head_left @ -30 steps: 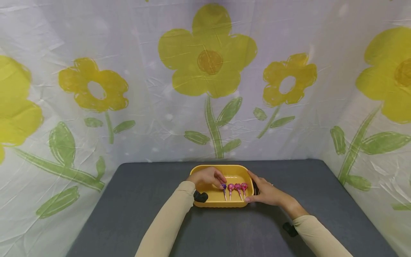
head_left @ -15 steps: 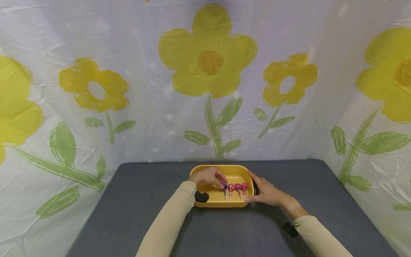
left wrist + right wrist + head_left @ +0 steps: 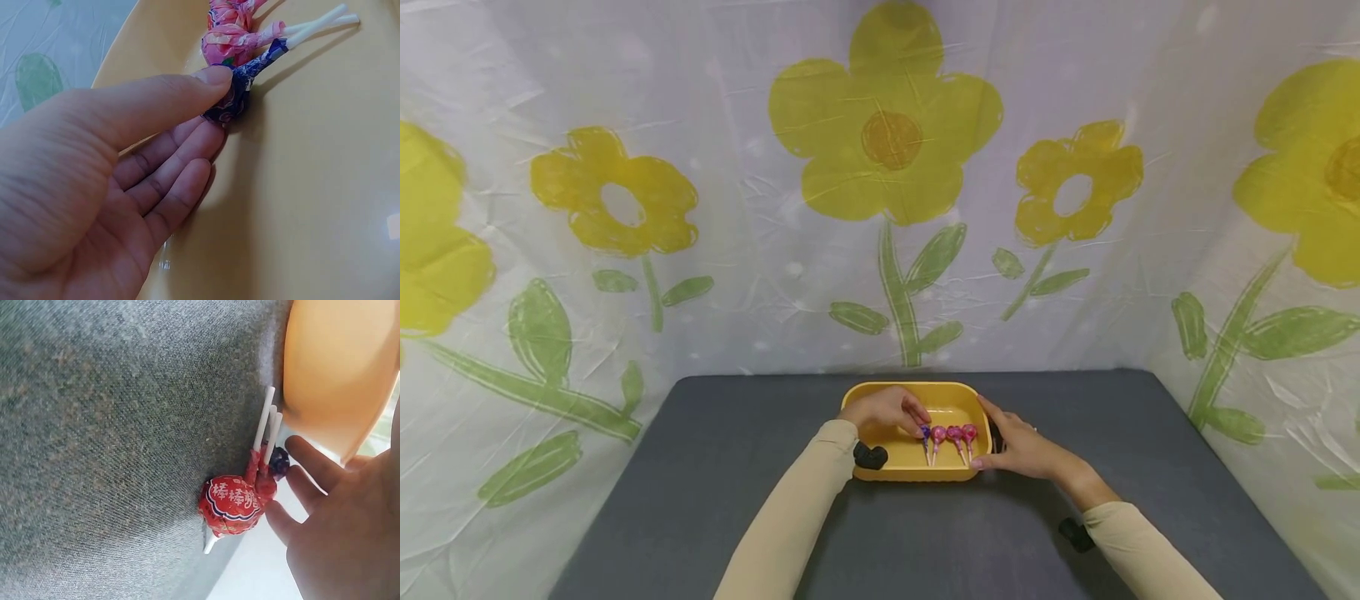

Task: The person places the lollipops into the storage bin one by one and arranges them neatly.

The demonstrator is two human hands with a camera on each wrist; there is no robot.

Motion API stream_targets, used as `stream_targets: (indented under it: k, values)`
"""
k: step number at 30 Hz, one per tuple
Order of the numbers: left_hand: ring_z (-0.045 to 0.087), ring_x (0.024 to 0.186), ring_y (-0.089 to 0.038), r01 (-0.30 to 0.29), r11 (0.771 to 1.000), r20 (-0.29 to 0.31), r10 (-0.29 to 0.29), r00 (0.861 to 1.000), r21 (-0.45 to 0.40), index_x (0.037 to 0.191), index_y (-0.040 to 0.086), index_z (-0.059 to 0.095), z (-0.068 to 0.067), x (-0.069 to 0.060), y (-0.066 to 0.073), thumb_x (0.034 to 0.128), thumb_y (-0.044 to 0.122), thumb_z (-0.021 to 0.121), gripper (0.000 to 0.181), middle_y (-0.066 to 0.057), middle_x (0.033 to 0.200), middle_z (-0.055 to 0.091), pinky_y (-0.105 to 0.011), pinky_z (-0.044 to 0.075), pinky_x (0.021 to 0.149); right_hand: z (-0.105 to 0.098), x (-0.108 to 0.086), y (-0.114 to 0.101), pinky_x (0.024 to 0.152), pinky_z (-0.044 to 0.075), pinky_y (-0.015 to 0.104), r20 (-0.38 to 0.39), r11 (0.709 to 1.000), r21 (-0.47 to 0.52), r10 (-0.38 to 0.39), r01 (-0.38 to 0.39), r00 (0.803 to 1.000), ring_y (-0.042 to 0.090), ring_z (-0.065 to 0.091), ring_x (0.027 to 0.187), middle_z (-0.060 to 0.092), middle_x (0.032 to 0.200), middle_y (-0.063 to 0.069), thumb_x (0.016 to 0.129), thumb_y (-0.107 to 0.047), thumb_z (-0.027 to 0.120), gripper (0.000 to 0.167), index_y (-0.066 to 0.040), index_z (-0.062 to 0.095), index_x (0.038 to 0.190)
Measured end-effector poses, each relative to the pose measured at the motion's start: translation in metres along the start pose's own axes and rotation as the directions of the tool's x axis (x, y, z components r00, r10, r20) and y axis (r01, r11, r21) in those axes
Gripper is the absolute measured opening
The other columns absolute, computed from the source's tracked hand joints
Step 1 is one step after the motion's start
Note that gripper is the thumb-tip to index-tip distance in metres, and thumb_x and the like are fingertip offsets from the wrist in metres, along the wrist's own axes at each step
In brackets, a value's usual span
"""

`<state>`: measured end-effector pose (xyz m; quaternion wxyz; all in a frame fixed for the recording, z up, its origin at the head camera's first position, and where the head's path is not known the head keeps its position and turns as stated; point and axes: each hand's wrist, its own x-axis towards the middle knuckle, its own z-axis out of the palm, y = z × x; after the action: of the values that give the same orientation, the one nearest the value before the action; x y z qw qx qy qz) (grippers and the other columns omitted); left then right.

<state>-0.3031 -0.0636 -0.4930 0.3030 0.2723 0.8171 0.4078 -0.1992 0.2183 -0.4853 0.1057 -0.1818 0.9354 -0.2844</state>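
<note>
Currently, the left hand [image 3: 115,181] pinches a blue lollipop [image 3: 232,105] inside the yellow tray [image 3: 917,475], at the lower middle of the head view; three pink lollipops [image 3: 938,436] lie to its right. The right hand [image 3: 1028,450] spreads wide at the tray's right end; centrally in the right wrist view, a red lollipop [image 3: 231,505] lies outside the tray.

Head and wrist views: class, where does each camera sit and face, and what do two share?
Head: head-worn, facing forward and down at the yellow tray; sleeves, left hand, right hand show.
Left wrist: worn there, facing a blue lollipop; left hand shows.
Right wrist: worn there, facing a red lollipop; right hand shows.
Both wrist views share the tray.
</note>
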Motion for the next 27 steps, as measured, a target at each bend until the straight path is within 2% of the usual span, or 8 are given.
stream_targets:
  k: [5, 12, 15, 19, 22, 27]
  values:
    - [0.072, 0.089, -0.012, 0.009, 1.000, 0.007, -0.009, 1.000, -0.012, 0.112, 0.001, 0.072, -0.003, -0.003, 0.000, 0.0844, 0.005, 0.076, 0.028, -0.013, 0.109, 0.075, -0.026, 0.056, 0.089, 0.001, 0.001, -0.001, 0.107, 0.034, 0.068, -0.001, 1.000, 0.008, -0.002, 0.002, 1.000, 0.048, 0.033, 0.143, 0.029, 0.158, 0.027, 0.081, -0.057, 0.074, 0.112, -0.018, 0.006, 0.161]
    - [0.069, 0.103, -0.017, 0.013, 0.988, -0.015, -0.011, 1.000, 0.156, 0.120, -0.001, 0.068, -0.013, -0.023, 0.008, 0.0885, 0.013, 0.074, 0.035, -0.015, 0.118, 0.072, -0.026, 0.053, 0.095, 0.002, 0.001, -0.001, 0.107, 0.034, 0.068, -0.005, 1.000, 0.003, 0.003, -0.003, 1.000, 0.047, 0.032, 0.144, 0.029, 0.158, 0.026, 0.081, -0.058, 0.074, 0.112, -0.018, 0.007, 0.161]
    - [0.068, 0.105, -0.019, 0.021, 0.981, -0.035, -0.014, 0.999, 0.193, 0.121, -0.002, 0.067, -0.018, -0.034, 0.010, 0.0894, 0.014, 0.073, 0.036, -0.016, 0.117, 0.072, -0.028, 0.053, 0.094, 0.000, 0.000, -0.002, 0.107, 0.033, 0.069, -0.005, 1.000, 0.001, 0.002, -0.002, 1.000, 0.048, 0.032, 0.144, 0.029, 0.158, 0.027, 0.081, -0.056, 0.074, 0.111, -0.017, 0.007, 0.161]
    - [0.069, 0.105, -0.022, -0.012, 0.974, -0.082, 0.032, 0.996, 0.227, 0.120, 0.000, 0.068, -0.023, -0.047, 0.013, 0.0913, 0.018, 0.071, 0.034, -0.013, 0.115, 0.073, -0.031, 0.055, 0.092, -0.001, -0.003, -0.004, 0.108, 0.031, 0.071, 0.006, 1.000, 0.004, 0.005, -0.005, 1.000, 0.048, 0.030, 0.145, 0.028, 0.159, 0.027, 0.082, -0.056, 0.074, 0.111, -0.017, 0.007, 0.161]
    - [0.068, 0.108, -0.025, -0.057, 0.969, -0.148, 0.094, 0.985, 0.241, 0.123, 0.002, 0.067, -0.026, -0.056, 0.015, 0.0940, 0.020, 0.068, 0.034, -0.013, 0.119, 0.072, -0.034, 0.055, 0.093, -0.002, -0.004, -0.005, 0.107, 0.030, 0.071, 0.008, 1.000, 0.001, 0.008, -0.008, 1.000, 0.048, 0.030, 0.145, 0.028, 0.159, 0.027, 0.082, -0.055, 0.074, 0.111, -0.018, 0.006, 0.161]
    - [0.065, 0.114, -0.029, -0.127, 0.956, -0.271, 0.200, 0.942, 0.263, 0.128, 0.002, 0.064, -0.029, -0.074, 0.015, 0.0961, 0.019, 0.065, 0.037, -0.015, 0.126, 0.068, -0.040, 0.052, 0.100, -0.002, -0.004, -0.006, 0.106, 0.031, 0.072, 0.006, 1.000, -0.005, 0.001, -0.001, 1.000, 0.049, 0.031, 0.143, 0.029, 0.158, 0.028, 0.082, -0.054, 0.075, 0.111, -0.017, 0.006, 0.161]
